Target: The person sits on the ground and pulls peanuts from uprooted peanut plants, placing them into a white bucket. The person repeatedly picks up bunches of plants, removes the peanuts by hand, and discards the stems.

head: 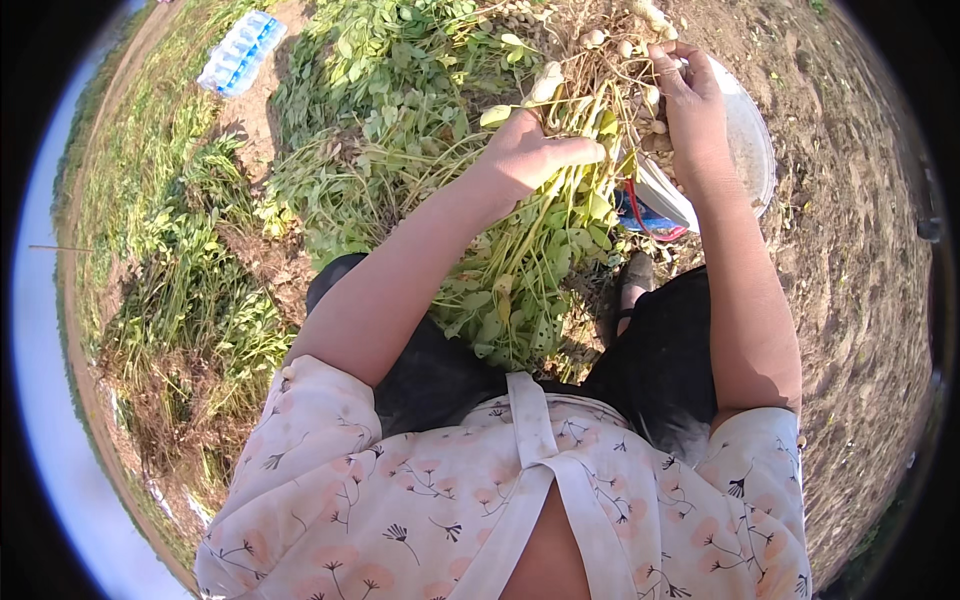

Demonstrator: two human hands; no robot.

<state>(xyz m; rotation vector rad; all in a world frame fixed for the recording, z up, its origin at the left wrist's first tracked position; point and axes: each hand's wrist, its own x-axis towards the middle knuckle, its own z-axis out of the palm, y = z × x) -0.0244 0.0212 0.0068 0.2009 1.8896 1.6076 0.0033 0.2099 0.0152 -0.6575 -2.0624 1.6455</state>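
Observation:
My left hand (544,154) is closed around the stems of a bunch of pulled peanut plants (525,247). The leaves hang down between my knees, and the roots with pale peanut pods (592,39) point away from me. At the right side of the roots, my right hand (694,97) has its thumb and fingertips pinched on something among the pods; whether it is a pod or a root is hard to tell. Under my right forearm stands a white bucket (752,142) with a red handle (637,210), partly hidden by the plants and arm. Some pods show beside its inner edge.
Heaps of peanut plants (337,165) lie ahead and to the left, with more uprooted plants (202,285) farther left. A plastic-wrapped pack of bottles (241,52) sits at the upper left. Bare soil (847,225) stretches along the right. My sandaled foot (636,281) is near the bucket.

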